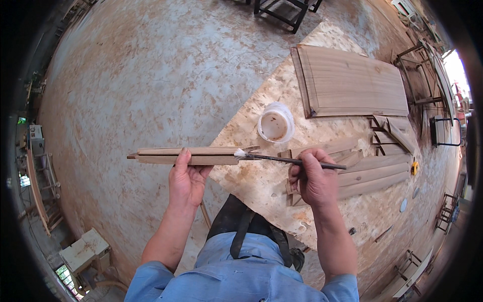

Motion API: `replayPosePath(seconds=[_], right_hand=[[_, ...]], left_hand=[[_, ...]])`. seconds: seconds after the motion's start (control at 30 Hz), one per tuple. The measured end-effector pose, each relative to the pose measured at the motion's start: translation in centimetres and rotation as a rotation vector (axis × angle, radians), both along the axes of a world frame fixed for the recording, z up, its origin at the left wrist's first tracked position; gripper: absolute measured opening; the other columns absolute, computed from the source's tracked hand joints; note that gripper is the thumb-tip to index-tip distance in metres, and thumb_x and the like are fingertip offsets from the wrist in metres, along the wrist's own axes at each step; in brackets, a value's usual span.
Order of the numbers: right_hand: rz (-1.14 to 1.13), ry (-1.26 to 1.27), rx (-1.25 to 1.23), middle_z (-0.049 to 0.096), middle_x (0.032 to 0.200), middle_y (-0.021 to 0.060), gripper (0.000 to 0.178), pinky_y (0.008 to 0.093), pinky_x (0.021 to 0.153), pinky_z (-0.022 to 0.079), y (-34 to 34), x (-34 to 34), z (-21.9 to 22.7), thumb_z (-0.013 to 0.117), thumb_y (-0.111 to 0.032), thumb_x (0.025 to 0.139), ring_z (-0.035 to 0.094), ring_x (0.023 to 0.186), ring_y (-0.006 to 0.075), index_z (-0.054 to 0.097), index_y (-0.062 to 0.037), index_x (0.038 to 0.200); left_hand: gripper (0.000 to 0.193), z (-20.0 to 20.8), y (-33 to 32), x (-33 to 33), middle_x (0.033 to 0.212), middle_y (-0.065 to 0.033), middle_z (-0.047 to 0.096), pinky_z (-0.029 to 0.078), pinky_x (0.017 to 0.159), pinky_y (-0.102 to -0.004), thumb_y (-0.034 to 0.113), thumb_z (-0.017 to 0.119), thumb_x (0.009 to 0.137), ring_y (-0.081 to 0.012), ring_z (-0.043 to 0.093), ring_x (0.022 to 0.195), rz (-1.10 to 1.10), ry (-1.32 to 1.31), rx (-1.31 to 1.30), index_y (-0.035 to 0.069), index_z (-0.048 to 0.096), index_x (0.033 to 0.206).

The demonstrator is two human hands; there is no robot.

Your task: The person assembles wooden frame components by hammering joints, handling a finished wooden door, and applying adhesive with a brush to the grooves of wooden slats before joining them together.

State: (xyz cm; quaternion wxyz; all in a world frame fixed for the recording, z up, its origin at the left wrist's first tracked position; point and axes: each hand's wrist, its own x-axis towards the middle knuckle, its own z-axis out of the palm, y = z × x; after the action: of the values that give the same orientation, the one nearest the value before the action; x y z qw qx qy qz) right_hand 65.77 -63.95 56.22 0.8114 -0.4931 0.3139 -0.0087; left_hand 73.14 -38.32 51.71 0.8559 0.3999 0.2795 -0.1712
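Note:
My left hand (pixel 187 180) grips a grooved wooden rail (pixel 201 160) from below, thumb across its near face. The rail lies level, with a dark groove along its length and a narrower tip at the left end. Between the fingers of my right hand (pixel 318 177) is a thin dark brush (pixel 282 159), its white-coated tip touching the rail's right end. White paste shows at that end. Beyond the brush, a white plastic tub (pixel 275 122) stands on the table, with brown specks and pale residue inside. Several wooden strips (pixel 372 173) lie behind and right of my right hand.
A stained plywood table (pixel 271 189) carries the work. On it are a stack of wooden panels (pixel 354 80), short mitred pieces (pixel 390 135) and a yellow tape measure (pixel 414 168). Dark stool frames (pixel 282 12) stand on the floor at the far side. A bench (pixel 85 251) sits low at the left.

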Motion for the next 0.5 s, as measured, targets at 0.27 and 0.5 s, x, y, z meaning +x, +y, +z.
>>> replayPosePath(seconds=[0.27, 0.5], right_hand=[[-0.080, -0.069, -0.125, 0.060, 0.069, 0.0081, 0.012, 0.0249, 0.049, 0.047, -0.9, -1.6, 0.1, 0.054, -0.007, 0.089, 0.057, 0.056, 0.0129, 0.056, 0.0011, 0.081], [0.176, -0.238, -0.593, 0.057, 0.072, 0.0066, 0.003, 0.0245, 0.056, 0.045, 2.2, -2.9, -0.8, 0.061, 0.001, 0.080, 0.055, 0.061, 0.0117, 0.058, 0.0022, 0.080]], left_hand=[[0.026, -0.3, 0.3, -0.1, 0.109, -0.0132, 0.056, 0.050, 0.093, -0.0451, 0.026, 0.060, 0.092, -0.0255, 0.056, 0.106, 0.054, -0.023, 0.054, 0.005, 0.051, 0.105], [0.027, 0.4, -1.1, 0.0, 0.110, -0.0132, 0.057, 0.050, 0.094, -0.0454, 0.025, 0.063, 0.090, -0.0263, 0.056, 0.107, 0.114, -0.022, 0.035, 0.005, 0.051, 0.104]])
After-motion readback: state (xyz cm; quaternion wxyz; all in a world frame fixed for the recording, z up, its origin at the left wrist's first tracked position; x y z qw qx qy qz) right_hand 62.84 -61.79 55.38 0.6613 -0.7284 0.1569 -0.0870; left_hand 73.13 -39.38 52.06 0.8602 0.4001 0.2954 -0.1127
